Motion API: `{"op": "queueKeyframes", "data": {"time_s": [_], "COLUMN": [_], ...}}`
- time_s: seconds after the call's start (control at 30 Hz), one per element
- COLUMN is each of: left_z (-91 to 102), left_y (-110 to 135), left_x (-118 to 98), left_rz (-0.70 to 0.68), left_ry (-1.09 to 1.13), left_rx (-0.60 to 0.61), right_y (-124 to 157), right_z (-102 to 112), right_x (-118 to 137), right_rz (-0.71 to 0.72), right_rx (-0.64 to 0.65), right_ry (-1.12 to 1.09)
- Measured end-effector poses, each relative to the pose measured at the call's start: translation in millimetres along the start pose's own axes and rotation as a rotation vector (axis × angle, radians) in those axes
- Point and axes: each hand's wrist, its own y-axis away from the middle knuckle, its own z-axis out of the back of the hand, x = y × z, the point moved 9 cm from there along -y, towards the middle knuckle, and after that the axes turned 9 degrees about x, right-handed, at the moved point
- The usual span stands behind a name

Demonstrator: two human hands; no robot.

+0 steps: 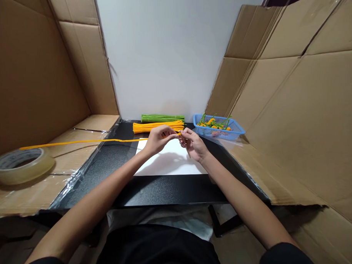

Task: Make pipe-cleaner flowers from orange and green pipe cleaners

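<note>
The 2 hands meet above the far end of a white sheet (171,159) on a black desk (166,190), close together with their fingertips pinching an orange pipe cleaner (84,141). The left hand (157,139) grips it between thumb and fingers, while the right hand (193,145) pinches the short end that pokes out just past the left hand's fingertips. From there the long stem runs straight out to the left, passing over the desk's left edge and hanging above a cardboard panel (86,129), with its tip well out over the board. A roll of clear packing tape (23,166) lies on the cardboard near the left side of the view, below the stem. Just behind the hands, a bundle of orange pipe cleaners (158,127) lies along the back of the desk, touching a bundle of green pipe cleaners (161,118) behind it. To the right, near the desk's back corner, a blue plastic mesh basket (219,126) holds small orange and green pipe-cleaner pieces (212,125). Open black desk surface runs left of the sheet and along its near edge, before the desk's front edge. Tall cardboard sheets (279,105) wall the right side, and a white wall (167,51) rises behind.
</note>
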Motion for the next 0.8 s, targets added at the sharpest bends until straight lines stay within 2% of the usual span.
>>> {"op": "queueKeyframes", "data": {"time_s": [0.13, 0.27, 0.33, 0.4, 0.47, 0.6, 0.7, 0.8], "left_z": [-7.2, -13.6, -13.6, -12.0, -10.6, -10.7, -16.1, -26.0], "left_y": [-5, -4, -3, -4, -5, -6, -4, -2], "left_x": [13, 15, 10, 4, -1, -7, -12, -21], "left_rz": [0.065, 0.091, 0.069, 0.051, 0.047, 0.063, 0.029, -0.067], "left_ry": [0.104, 0.074, 0.021, -0.036, -0.096, -0.199, -0.274, -0.457], "left_rx": [0.249, 0.531, 0.607, 0.611, 0.565, 0.437, 0.409, 0.458], "right_y": [1, 4, 6, 9, 10, 8, 4, -1], "right_z": [-10, -15, -18, -23, -28, -26, -14, -7], "right_x": [0, 9, 13, 16, 16, 12, 2, -15], "right_rz": [-0.041, -0.016, -0.007, 0.021, 0.060, 0.096, 0.045, -0.032], "right_rx": [0.156, 0.268, 0.308, 0.342, 0.342, 0.178, 0.044, 0.067], "right_ry": [0.084, 0.406, 0.596, 0.770, 0.929, 1.131, 1.042, 0.870]}}
